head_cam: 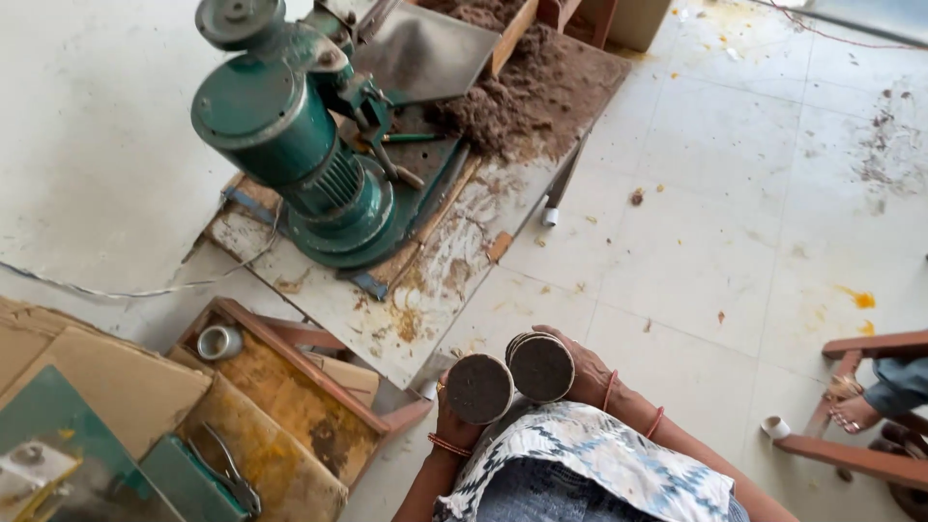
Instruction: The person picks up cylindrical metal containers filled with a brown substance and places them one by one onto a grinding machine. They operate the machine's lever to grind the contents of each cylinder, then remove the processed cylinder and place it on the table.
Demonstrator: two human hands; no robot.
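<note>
Your left hand (pixel 452 420) has its grip closed around a dark round disc (pixel 479 389), low in the middle of the frame. The flat face of the disc looks up at you. Your right hand (pixel 584 372) has its grip closed around a second round disc (pixel 541 367), which seems to be the top of a short stack. The 2 discs sit side by side and touch at their edges. You hold them just above a blue and white patterned cloth (pixel 590 464) at the bottom of the frame. Red bangles (pixel 449 446) ring your left wrist.

Under your hands is a pale tiled floor (pixel 715 242) with small brown crumbs and yellow spots. Up and to the left stands a big green machine (pixel 290 126) on a worn, stained counter (pixel 425 280). A heap of brown crumbly stuff (pixel 522 92) lies at the top middle, beside a grey metal chute (pixel 425 53).

In the lower left is a wooden tray (pixel 280 387) with a small metal cup (pixel 218 341) at its corner. Pliers (pixel 230 472) lie on a green metal box (pixel 188 483) near the bottom left. Brown cardboard (pixel 106 377) lies at the left edge.

At the right edge, another person's foot (pixel 849 401) rests on a red wooden frame (pixel 860 454). A small white cup (pixel 775 426) sits on the floor just beside it.
</note>
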